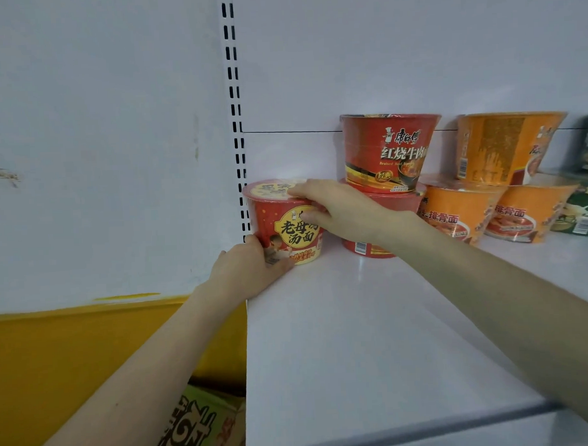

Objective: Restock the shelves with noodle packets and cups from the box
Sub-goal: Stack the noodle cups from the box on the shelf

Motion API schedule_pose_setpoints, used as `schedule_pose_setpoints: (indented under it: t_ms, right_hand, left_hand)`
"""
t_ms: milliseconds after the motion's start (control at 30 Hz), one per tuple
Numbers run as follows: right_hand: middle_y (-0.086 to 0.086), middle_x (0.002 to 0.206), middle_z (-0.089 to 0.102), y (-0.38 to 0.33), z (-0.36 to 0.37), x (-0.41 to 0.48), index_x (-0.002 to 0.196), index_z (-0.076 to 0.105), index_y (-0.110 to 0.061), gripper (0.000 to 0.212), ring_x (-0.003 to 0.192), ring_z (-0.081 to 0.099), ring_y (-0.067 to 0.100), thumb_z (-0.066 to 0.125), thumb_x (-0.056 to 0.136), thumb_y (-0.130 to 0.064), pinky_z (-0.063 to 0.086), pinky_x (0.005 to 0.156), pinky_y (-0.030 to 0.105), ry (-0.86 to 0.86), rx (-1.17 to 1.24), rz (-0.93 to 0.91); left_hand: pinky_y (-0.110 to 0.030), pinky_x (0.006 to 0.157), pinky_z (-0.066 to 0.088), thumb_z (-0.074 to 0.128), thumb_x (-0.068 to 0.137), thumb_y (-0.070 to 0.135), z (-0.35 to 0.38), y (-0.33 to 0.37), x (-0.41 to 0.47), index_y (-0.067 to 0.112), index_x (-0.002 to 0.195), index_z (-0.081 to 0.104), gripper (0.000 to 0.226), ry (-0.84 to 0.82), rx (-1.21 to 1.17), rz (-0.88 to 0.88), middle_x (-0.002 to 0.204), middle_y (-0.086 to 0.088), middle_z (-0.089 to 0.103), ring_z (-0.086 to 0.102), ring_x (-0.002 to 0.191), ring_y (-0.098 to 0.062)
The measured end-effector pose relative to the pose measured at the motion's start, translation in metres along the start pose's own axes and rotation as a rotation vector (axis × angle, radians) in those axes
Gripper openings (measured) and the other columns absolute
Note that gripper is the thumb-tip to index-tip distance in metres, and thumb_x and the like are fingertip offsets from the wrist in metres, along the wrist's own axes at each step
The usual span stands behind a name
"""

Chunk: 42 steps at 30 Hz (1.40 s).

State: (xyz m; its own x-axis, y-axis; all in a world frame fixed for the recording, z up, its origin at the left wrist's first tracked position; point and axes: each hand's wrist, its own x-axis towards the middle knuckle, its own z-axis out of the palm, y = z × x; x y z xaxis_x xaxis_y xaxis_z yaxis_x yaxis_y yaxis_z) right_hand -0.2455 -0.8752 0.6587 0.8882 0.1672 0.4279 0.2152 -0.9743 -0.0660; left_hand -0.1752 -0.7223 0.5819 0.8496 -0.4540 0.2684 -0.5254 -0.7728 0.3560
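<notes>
A red and yellow noodle cup (288, 234) stands upright at the far left back of the white shelf (373, 337). My left hand (246, 271) grips its lower left side. My right hand (332, 206) holds its upper rim and right side, fingers over the lid. Just to the right, a red noodle cup (388, 149) sits on top of another red cup (383, 243), which my right wrist partly hides. The cardboard box (206, 426) shows at the bottom, left of the shelf.
Three orange noodle cups (503, 148) are stacked further right, with dark green cups (585, 206) at the right edge. A slotted upright (236, 124) marks the shelf's left end. Left of it are a white wall and a yellow panel (74, 364). The shelf front is bare white surface.
</notes>
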Motion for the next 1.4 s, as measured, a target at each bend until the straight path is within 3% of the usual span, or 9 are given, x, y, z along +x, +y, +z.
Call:
schedule_pose_setpoints:
  t_ms: [167,367,500,767,867,967,1167,1333,1400]
  right_hand:
    - [0.003,0.131,0.057,-0.004,-0.024,-0.027,0.129,0.052,-0.011,0.036,0.120,0.051,0.018,0.051,0.094,-0.020,0.035,0.093,0.019,0.278,0.048,0.063]
    - [0.005,0.111,0.067,0.005,-0.040,-0.072,0.112,0.063,-0.007,0.024,0.096,0.052,0.004,0.056,0.091,-0.016,0.039,0.087,0.016,0.507,0.142,0.191]
    - [0.006,0.114,0.065,0.025,-0.055,-0.093,0.113,0.062,-0.007,0.025,0.102,0.057,0.013,0.055,0.091,-0.015,0.041,0.087,0.019,0.560,0.151,0.285]
    - [0.004,0.141,0.044,0.081,-0.093,-0.083,0.137,0.040,-0.016,0.055,0.128,0.041,0.020,0.058,0.089,-0.035,0.035,0.097,0.028,0.479,0.158,0.357]
    - [0.002,0.149,0.034,0.095,-0.099,-0.066,0.143,0.030,-0.021,0.072,0.135,0.033,0.019,0.061,0.083,-0.046,0.032,0.104,0.032,0.356,0.214,0.328]
    - [0.004,0.145,0.036,0.107,-0.094,-0.051,0.142,0.030,-0.024,0.081,0.131,0.037,0.019,0.065,0.076,-0.054,0.035,0.098,0.030,0.279,0.294,0.305]
    - [0.002,0.118,0.059,0.121,-0.090,-0.042,0.120,0.055,-0.013,0.047,0.096,0.049,0.006,0.067,0.081,-0.036,0.033,0.062,0.003,0.495,0.371,0.201]
    - [0.002,0.109,0.063,0.125,-0.105,-0.041,0.112,0.060,-0.010,0.040,0.093,0.051,0.006,0.069,0.080,-0.032,0.046,0.078,0.014,0.640,0.456,0.168]
    - [-0.002,0.104,0.061,0.127,-0.117,-0.043,0.111,0.060,-0.009,0.039,0.091,0.049,0.005,0.069,0.080,-0.031,0.039,0.069,0.003,0.679,0.478,0.159]
  left_hand:
    - [-0.029,0.067,0.039,0.035,0.093,0.051,-0.018,0.016,-0.026,0.014,0.111,0.052,0.044,0.153,0.389,0.147,0.107,-0.007,0.063,0.061,0.096,-0.028]
    - [-0.030,0.068,0.042,0.041,0.091,0.051,-0.027,0.041,-0.047,0.016,0.105,0.057,0.040,0.136,0.221,0.413,0.103,-0.006,0.063,0.058,0.095,-0.026]
    - [-0.030,0.072,0.045,0.041,0.092,0.048,-0.029,0.064,-0.050,0.013,0.099,0.056,0.039,0.105,0.216,0.530,0.101,-0.004,0.064,0.058,0.095,-0.023]
    - [-0.007,0.047,0.027,0.046,0.094,0.037,-0.019,0.119,-0.030,0.025,0.071,0.034,0.029,0.050,0.141,0.512,0.073,0.004,0.049,0.046,0.065,-0.012]
    - [-0.015,0.056,0.038,0.050,0.093,0.036,-0.014,0.136,-0.018,0.015,0.093,0.048,0.021,0.090,0.114,0.413,0.079,0.002,0.056,0.053,0.070,-0.016]
    - [-0.024,0.065,0.043,0.052,0.090,0.041,-0.007,0.149,-0.010,0.010,0.112,0.048,0.038,0.169,0.171,0.313,0.101,-0.007,0.064,0.062,0.086,-0.022]
    - [-0.035,0.062,0.048,0.059,0.085,0.034,0.004,0.168,-0.015,0.006,0.109,0.054,0.036,0.445,0.437,0.372,0.103,-0.011,0.058,0.059,0.095,-0.030]
    - [-0.035,0.049,0.053,0.078,0.064,0.013,0.016,0.180,-0.002,0.001,0.085,0.067,0.027,0.463,0.526,0.538,0.078,-0.014,0.064,0.061,0.068,-0.034]
    - [-0.032,0.050,0.051,0.089,0.050,0.015,0.021,0.187,0.004,0.003,0.087,0.069,0.044,0.435,0.563,0.512,0.077,-0.011,0.066,0.063,0.067,-0.030]
